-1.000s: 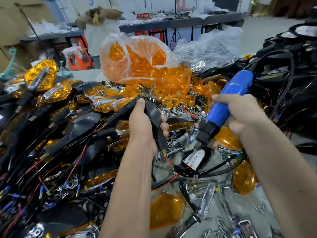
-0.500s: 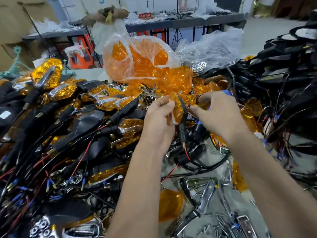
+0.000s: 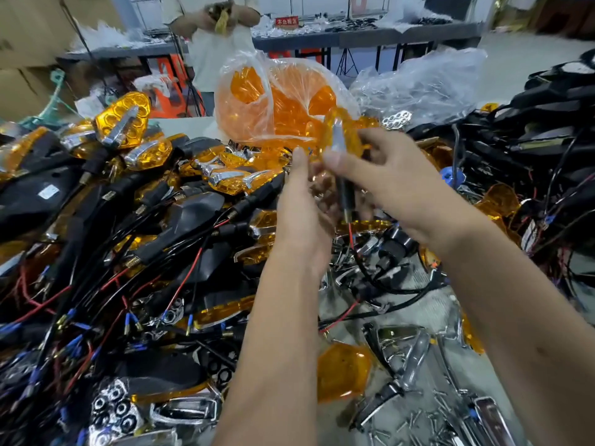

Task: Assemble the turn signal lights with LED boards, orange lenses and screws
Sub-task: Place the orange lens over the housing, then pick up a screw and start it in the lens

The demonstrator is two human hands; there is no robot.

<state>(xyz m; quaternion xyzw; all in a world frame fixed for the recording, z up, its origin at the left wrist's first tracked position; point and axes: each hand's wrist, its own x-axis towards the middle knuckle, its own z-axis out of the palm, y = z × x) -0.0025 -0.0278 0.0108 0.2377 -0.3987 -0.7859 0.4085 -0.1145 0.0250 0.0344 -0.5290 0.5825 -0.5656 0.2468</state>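
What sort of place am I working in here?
Most likely a small assembly workshop: a bench heaped with finished turn signals, a plastic bag of orange lenses, loose screws, and another worker at the next table.

Turn signal light (image 3: 343, 146) upright, orange lens up, black stem down, blurred.

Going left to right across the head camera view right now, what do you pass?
Pile of finished turn signals → left hand → turn signal being held → right hand → black housings with wires.
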